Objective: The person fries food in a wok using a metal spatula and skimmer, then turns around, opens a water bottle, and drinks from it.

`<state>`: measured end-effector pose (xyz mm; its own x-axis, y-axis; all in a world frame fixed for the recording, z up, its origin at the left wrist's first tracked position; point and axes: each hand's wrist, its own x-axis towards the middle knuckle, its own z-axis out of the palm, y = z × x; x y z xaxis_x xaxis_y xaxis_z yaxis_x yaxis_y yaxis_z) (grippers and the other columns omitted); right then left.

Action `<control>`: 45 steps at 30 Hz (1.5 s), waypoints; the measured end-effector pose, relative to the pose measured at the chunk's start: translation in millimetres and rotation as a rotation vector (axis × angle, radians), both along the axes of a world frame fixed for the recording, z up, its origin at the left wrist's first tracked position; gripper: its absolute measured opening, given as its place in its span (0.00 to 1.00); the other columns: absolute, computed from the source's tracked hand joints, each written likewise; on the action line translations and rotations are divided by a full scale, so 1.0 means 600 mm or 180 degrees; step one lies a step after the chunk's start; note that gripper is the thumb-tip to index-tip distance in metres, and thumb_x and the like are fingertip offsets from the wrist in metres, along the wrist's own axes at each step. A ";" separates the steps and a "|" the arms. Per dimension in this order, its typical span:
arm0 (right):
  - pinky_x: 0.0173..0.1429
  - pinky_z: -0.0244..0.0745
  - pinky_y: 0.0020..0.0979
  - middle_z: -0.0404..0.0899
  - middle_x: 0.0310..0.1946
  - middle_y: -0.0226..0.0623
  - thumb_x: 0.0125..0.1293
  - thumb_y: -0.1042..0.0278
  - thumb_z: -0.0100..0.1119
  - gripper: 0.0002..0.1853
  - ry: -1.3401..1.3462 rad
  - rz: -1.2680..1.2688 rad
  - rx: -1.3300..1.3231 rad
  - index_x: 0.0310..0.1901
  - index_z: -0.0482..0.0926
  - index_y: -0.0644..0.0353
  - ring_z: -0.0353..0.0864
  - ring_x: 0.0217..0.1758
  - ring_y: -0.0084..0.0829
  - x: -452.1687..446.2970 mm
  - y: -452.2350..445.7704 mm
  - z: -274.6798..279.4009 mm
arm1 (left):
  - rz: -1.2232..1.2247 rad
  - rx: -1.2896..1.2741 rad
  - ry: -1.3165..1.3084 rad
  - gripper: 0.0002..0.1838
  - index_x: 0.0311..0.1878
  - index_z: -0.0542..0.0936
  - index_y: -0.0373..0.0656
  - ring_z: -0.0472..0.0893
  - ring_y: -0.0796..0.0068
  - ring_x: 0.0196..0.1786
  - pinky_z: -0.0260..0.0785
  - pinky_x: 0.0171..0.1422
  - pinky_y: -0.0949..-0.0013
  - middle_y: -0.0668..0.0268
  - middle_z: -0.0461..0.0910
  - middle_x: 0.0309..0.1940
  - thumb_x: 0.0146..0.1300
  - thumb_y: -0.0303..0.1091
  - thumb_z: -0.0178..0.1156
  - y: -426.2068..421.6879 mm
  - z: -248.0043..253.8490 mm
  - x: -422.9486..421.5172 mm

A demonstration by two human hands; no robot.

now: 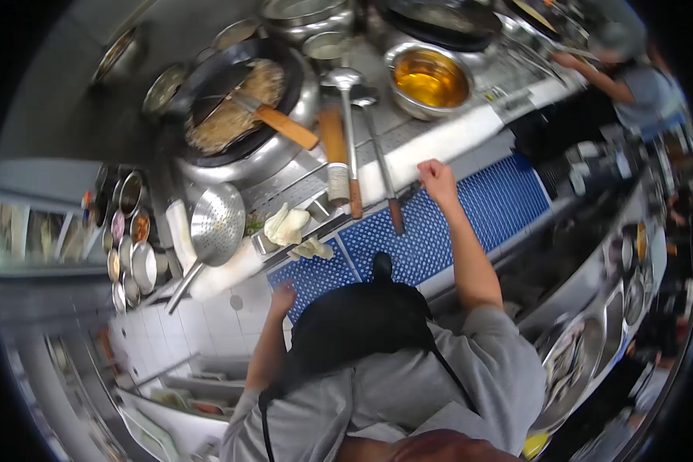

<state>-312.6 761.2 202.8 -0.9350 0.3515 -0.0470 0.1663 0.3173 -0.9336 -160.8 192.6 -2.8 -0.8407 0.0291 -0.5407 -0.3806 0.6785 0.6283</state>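
My right hand (437, 182) is held over the blue mat, its fingers curled closed. Nothing shows sticking out of it. Nearest to it are the handles of two ladles (371, 138) lying over the counter edge. My left hand (283, 299) hangs low at my side, blurred, its fingers not clear. Ahead of it lie crumpled pale cloths (286, 225) and a perforated strainer (218, 223). A wok (289, 96) on the stove holds a flat browned food (242, 108), with a wooden-handled spatula (273, 119) resting on it. Beside the wok lies a wooden brush (333, 154).
A steel bowl of amber liquid (429, 79) stands right of the ladles. Small seasoning containers (142, 262) cluster at the left. White rolled cloth (446, 146) lines the counter edge. Another person (631, 85) works at the far right. A blue mat (477, 208) covers the floor.
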 end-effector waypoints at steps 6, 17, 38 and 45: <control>0.38 0.76 0.34 0.84 0.27 0.43 0.65 0.67 0.59 0.10 0.0083 0.0815 0.0228 0.44 0.84 0.60 0.83 0.31 0.36 -0.022 -0.112 0.031 | 0.1618 0.1362 -0.0381 0.36 0.71 0.64 0.46 0.79 0.75 0.28 0.73 0.28 0.71 0.65 0.80 0.31 0.57 0.26 0.60 0.201 0.245 -0.098; 0.35 0.75 0.39 0.81 0.24 0.49 0.65 0.61 0.62 0.11 -0.0058 0.1408 0.0950 0.39 0.84 0.61 0.82 0.27 0.44 0.042 -0.165 0.070 | -0.0674 0.0560 0.0078 0.21 0.47 0.84 0.41 0.84 0.64 0.41 0.74 0.50 0.62 0.56 0.86 0.38 0.53 0.43 0.68 0.084 0.246 -0.116; 0.53 0.77 0.49 0.84 0.41 0.57 0.61 0.69 0.59 0.21 -0.0026 -0.0158 0.1389 0.57 0.75 0.59 0.83 0.47 0.59 0.071 -0.150 0.057 | -0.0625 -0.0516 -0.0232 0.25 0.34 0.86 0.30 0.87 0.52 0.37 0.78 0.46 0.56 0.41 0.83 0.28 0.45 0.48 0.69 0.020 0.143 -0.101; 0.51 0.78 0.46 0.85 0.37 0.53 0.58 0.62 0.64 0.20 -0.0392 0.0015 0.1298 0.51 0.78 0.61 0.85 0.44 0.54 0.080 -0.102 0.048 | -0.1065 -0.0591 -0.0067 0.26 0.37 0.86 0.33 0.86 0.50 0.41 0.78 0.50 0.54 0.40 0.84 0.37 0.46 0.50 0.67 0.022 0.125 -0.090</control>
<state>-264.5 699.8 231.9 -0.9327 0.3603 -0.0163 0.2663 0.6576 -0.7047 -214.8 206.0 72.1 -0.7900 0.2000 -0.5796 -0.1302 0.8690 0.4774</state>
